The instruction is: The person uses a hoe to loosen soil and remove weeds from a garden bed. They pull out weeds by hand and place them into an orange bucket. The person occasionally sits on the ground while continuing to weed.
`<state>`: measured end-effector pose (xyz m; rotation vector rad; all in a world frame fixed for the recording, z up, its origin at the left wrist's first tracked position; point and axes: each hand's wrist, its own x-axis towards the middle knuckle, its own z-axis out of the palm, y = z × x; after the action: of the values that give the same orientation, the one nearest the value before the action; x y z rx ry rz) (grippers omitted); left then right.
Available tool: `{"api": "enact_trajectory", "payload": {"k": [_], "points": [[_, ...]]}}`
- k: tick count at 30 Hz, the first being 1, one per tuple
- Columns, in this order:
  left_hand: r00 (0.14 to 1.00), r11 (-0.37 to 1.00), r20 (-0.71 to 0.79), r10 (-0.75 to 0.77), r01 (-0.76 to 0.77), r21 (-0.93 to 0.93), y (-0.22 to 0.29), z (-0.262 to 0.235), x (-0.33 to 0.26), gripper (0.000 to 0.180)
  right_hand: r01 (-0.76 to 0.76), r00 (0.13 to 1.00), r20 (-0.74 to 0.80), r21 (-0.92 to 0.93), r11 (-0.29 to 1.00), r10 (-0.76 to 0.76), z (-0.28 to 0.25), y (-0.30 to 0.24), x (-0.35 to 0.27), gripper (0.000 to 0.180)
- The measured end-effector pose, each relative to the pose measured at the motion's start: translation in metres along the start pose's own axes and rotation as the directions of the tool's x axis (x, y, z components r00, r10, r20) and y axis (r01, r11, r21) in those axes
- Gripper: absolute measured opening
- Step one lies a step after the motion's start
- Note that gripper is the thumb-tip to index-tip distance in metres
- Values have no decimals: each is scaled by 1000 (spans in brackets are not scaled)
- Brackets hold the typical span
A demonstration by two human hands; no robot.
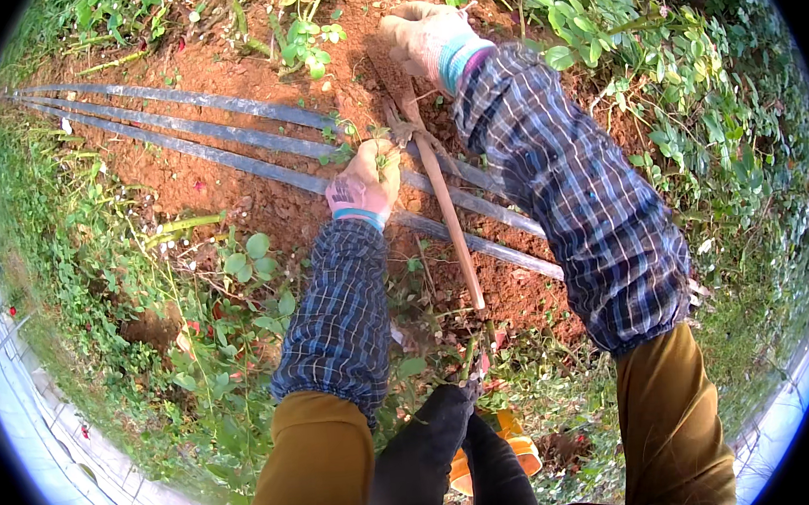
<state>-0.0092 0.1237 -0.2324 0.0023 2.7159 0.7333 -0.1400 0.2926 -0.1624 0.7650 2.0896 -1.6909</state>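
Nearest the wearer, below the wooden-handled tool (446, 217), are legs in dark trousers (410, 459), with an orange-yellow object (524, 452) beside them, partly hidden. The tool lies aslant on reddish-brown soil (521, 310), its blunt butt end toward the legs; the handle is slim, smooth and pale reddish brown, faintly curved, catching the sun along its length. Three dark, flat strips (227, 134) run beneath the tool and out to both sides, dusty grey where light falls on them. Just left of the handle, the left hand (364, 182), in a pinkish glove with a blue cuff, pinches small green sprigs (382, 162) between thumb and bent fingers. Across the tool's upper part lies a brown, withered scrap (405, 132); past it the tool turns darker, broader and earth-coloured. At that far end is the right hand (429, 40), gloved, fingers bent; whether it grips the tool I cannot tell. Beyond the tool, leafy stems (307, 42) rise from the soil.
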Motion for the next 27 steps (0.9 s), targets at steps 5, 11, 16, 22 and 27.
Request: {"api": "enact_trajectory", "payload": {"k": [5,11,16,22,27], "points": [[999,997,22,40,-39,-67,-15,11,6,32,-145,976,192,243,959,99,53,10,119,36],[979,959,-76,188,-199,-202,-18,19,2,26,458,851,433,-889,15,-298,111,61,265,15],[975,968,-101,200,-212,-131,-17,19,5,25,190,851,-184,-765,616,-491,172,115,346,19],[989,976,-73,131,-142,-164,-18,19,3,22,-119,969,248,517,847,-15,123,88,242,20],[976,967,-123,179,-198,-159,-21,30,4,21,-219,966,258,748,626,29,86,42,131,16]]}}
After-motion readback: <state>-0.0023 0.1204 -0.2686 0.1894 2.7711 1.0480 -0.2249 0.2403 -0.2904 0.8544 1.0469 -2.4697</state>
